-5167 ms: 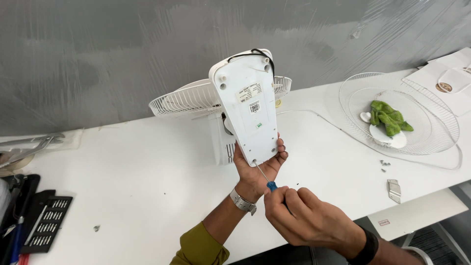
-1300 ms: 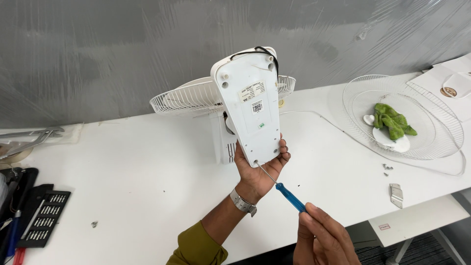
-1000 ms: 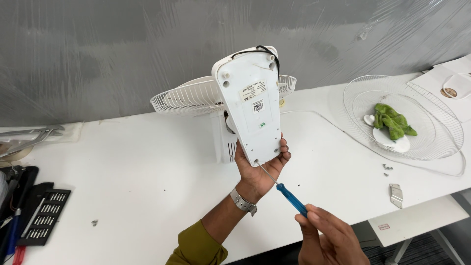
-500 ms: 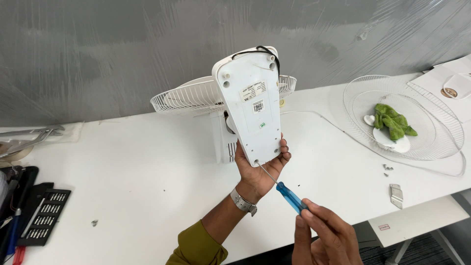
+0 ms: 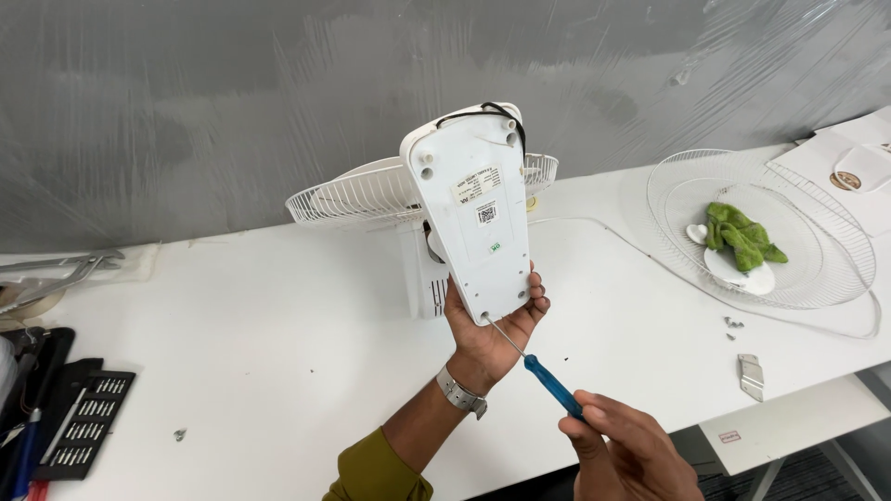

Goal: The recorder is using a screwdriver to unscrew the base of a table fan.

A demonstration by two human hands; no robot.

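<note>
Above the white table (image 5: 278, 371), the left hand (image 5: 490, 336) rises palm-up from a bent wrist, its fingers wrapped around the lower end of the upturned white fan base (image 5: 473, 215), holding it upright with the underside facing the camera. The right hand (image 5: 626, 453) sits low at the near edge, fingers closed around the blue-handled screwdriver (image 5: 543, 376), whose shaft angles up-left with the tip at a screw hole near the base's lower edge. Behind the base lies the white fan grille (image 5: 357, 193).

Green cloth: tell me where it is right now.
In the head view the green cloth lies at the right of the white table, inside the detached wire fan guard, resting on a white disc.
</note>
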